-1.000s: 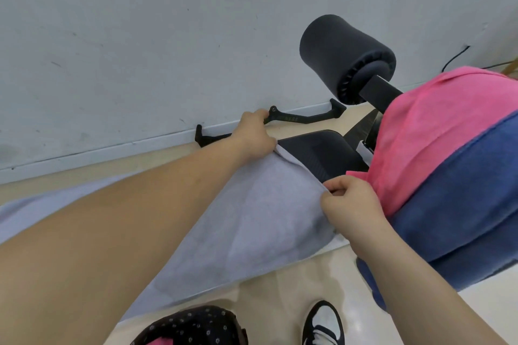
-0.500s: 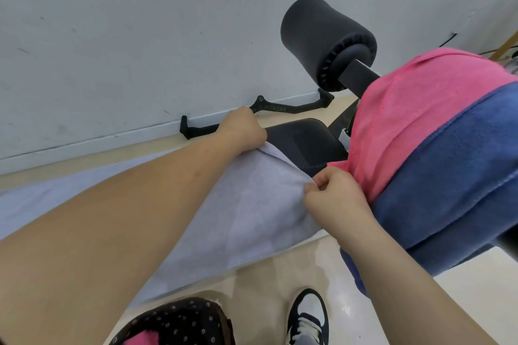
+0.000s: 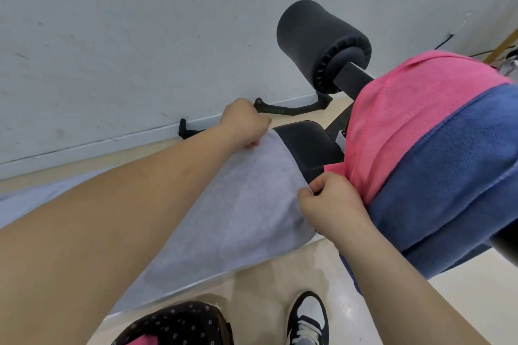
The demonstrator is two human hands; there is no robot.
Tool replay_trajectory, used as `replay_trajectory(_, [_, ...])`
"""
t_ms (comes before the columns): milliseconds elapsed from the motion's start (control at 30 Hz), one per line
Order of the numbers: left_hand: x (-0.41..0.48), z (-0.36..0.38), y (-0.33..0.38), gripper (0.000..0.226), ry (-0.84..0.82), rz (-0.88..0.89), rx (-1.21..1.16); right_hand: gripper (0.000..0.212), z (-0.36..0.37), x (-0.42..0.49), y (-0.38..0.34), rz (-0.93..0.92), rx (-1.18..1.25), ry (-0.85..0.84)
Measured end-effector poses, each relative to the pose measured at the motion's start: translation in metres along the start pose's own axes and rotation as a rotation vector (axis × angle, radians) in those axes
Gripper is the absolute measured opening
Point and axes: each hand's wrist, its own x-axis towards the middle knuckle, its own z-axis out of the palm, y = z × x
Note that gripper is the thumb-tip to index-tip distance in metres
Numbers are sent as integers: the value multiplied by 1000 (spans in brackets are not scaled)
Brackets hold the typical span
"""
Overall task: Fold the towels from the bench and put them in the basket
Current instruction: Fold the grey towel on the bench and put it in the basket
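Left hand (image 3: 246,126) is pinching the grey towel's (image 3: 246,204) far corner, right hand (image 3: 330,202) pinching the near one; the towel is stretching lengthwise leftward from the fingers (image 3: 316,185) along the desk (image 3: 305,145).

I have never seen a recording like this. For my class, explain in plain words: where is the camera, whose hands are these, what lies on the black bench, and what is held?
There is no machine here: a person works with two bare hands. The one camera sits on their head, looking forward and down, so both arms reach in from the bottom edge. A grey towel lies spread over the black bench. The left hand grips its far corner; the right hand pinches its near corner. At the right, a pink towel lies on top of a blue towel. Behind them stands a black foam roller. No basket shows.
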Motion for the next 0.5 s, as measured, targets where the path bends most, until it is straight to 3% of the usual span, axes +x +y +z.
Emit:
replay_trajectory(133, [-9, 9, 4, 55, -143, -21, 286, 34, -1, -2, 1, -24, -20, 17])
replay_trajectory(200, [-9, 19, 9, 41, -179, 64, 480, 33, -1, -1, 1, -15, -23, 1])
replay_trajectory(267, [-8, 27, 17, 22, -183, 103, 521, 22, -2, -1, -1, 10, 14, -35])
replay_trajectory(400, [-2, 31, 22, 27, -187, 100, 422, 12, -9, -7, -11, 22, 146, -132])
replay_trajectory(500, [-1, 35, 24, 34, -228, 67, 51, 17, -17, -9, -17, -11, 196, -59])
